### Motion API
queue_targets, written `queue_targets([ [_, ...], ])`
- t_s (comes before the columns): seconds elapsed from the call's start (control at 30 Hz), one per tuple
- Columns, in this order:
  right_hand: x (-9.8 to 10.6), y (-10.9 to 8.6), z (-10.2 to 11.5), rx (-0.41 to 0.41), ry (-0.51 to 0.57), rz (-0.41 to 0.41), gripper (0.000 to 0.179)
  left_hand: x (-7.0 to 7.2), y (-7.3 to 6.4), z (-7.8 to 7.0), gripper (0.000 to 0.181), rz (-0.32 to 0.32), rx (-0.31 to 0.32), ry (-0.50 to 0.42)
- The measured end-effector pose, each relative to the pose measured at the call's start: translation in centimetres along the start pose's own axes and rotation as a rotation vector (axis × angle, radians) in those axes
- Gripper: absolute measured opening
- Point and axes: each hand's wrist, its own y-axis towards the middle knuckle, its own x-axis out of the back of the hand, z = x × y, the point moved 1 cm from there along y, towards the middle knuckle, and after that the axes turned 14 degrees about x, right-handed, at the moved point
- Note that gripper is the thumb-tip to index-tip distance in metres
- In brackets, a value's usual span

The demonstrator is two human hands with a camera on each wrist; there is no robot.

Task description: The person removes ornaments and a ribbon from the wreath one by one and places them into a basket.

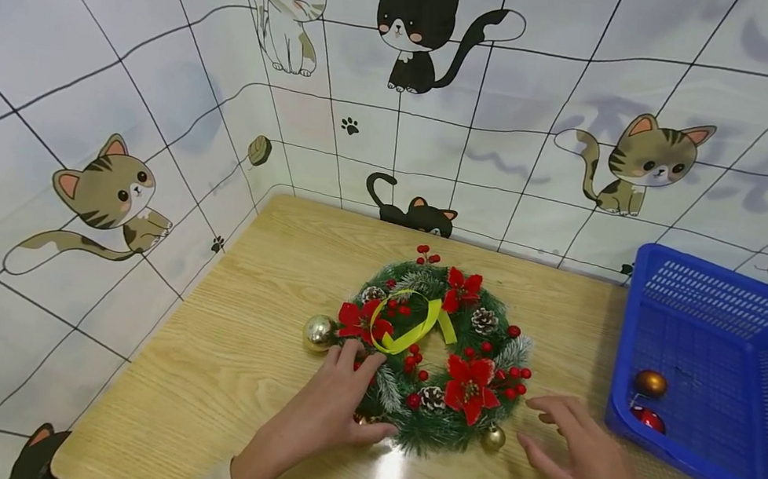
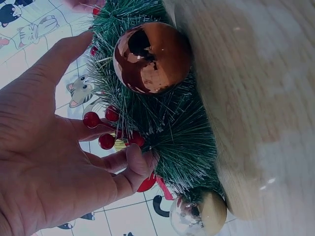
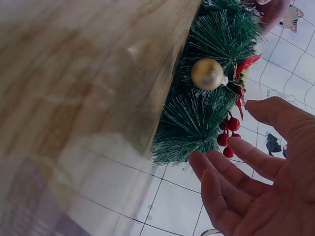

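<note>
A green Christmas wreath (image 1: 436, 433) lies on the table, dressed with red poinsettias (image 1: 471, 388), pinecones (image 1: 484, 320) and red berries. A loop of yellow ribbon (image 1: 425, 331) sits across its middle. My left hand (image 1: 330, 399) is at its left front edge, fingertips among the greenery beside the berries (image 2: 106, 141) and thumb held apart. A copper bauble (image 2: 152, 58) hangs near that thumb. Larger and shiny, a gold bauble (image 1: 319, 333) rests at the left side. My right hand (image 1: 582, 460), holding nothing, hovers just right of the wreath, near a small gold bauble (image 3: 207, 73).
At the right stands a blue plastic basket (image 1: 693, 464) holding an orange-gold bauble (image 1: 650, 383) and a red bauble (image 1: 648, 419). A cat-print wall covering (image 1: 508, 151) borders the wooden table (image 1: 265, 281) at the back and left.
</note>
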Motion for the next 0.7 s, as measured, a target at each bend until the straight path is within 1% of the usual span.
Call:
queue_targets([
  [0.1,-0.17,-0.08,-0.03,0.024,-0.008,-0.019,0.052,-0.1,-0.1,-0.09,0.087,-0.01,-0.006,0.012],
  [0.3,-0.45,-0.18,0.07,0.004,0.017,0.002,0.052,-0.24,-0.35,-0.3,0.085,-0.016,-0.024,0.029],
  [0.5,-0.69,-0.09,0.1,0.021,0.014,-0.024,0.054,-0.31,-0.6,-0.47,0.084,-0.024,-0.036,0.026],
  [0.7,-0.81,-0.07,0.19,-0.027,0.05,0.036,0.051,-0.45,-0.75,-0.48,0.084,-0.025,-0.039,0.021],
])
